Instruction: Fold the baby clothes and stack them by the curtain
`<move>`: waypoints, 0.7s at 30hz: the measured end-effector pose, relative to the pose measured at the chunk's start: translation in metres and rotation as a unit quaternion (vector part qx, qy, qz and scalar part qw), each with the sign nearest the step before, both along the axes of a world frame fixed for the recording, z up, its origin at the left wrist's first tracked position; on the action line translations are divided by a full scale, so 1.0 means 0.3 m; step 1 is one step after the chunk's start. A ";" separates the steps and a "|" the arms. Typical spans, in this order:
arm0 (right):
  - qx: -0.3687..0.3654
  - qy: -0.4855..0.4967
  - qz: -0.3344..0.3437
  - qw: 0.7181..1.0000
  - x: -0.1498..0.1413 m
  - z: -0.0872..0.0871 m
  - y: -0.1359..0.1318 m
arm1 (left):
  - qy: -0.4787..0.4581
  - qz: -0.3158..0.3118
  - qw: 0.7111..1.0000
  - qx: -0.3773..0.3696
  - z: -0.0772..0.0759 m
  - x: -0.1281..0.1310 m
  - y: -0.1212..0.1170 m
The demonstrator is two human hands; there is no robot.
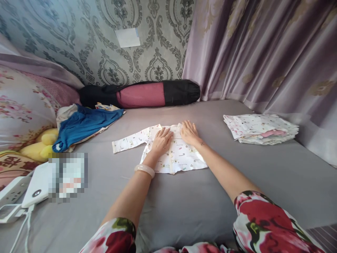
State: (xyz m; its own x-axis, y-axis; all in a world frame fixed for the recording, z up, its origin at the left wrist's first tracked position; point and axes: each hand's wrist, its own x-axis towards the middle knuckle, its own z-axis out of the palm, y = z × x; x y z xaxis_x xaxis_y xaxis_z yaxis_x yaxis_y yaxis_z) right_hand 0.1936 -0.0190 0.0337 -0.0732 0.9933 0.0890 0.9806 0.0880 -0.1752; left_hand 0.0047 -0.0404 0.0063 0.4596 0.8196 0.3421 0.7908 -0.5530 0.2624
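Before the black-and-pink roll (140, 95): white shirt (184, 160), small-printed, front up, one sleeve outstretched
Grip: left hand (161, 141) and right hand (190, 133) open, flat on the shirt
Room: gray sheet (263, 175) spreads from the roll; folded stack (260, 128) right of it

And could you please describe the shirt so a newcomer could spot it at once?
On the grey sheet, find the left hand and right hand. Beneath them lies the white printed shirt, spread flat with one sleeve stretched left, unlike the folded white pile.
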 end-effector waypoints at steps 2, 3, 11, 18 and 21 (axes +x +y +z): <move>-0.029 0.003 0.036 0.999 -0.036 -0.019 -0.021 | 0.035 0.004 0.999 -0.018 -0.002 0.009 -0.003; -0.037 0.004 0.046 0.998 -0.049 -0.030 -0.029 | 0.046 0.009 0.999 -0.027 -0.003 0.013 -0.004; -0.050 -0.014 0.058 0.997 -0.059 -0.073 -0.035 | 0.015 0.043 0.997 -0.067 0.004 0.015 0.000; -0.075 -0.021 0.034 0.996 -0.049 -0.042 -0.031 | 0.013 0.103 0.993 -0.062 -0.019 0.018 0.015; -0.060 -0.039 -0.027 0.997 -0.029 -0.043 -0.026 | 0.036 0.114 0.990 -0.077 -0.015 0.025 0.014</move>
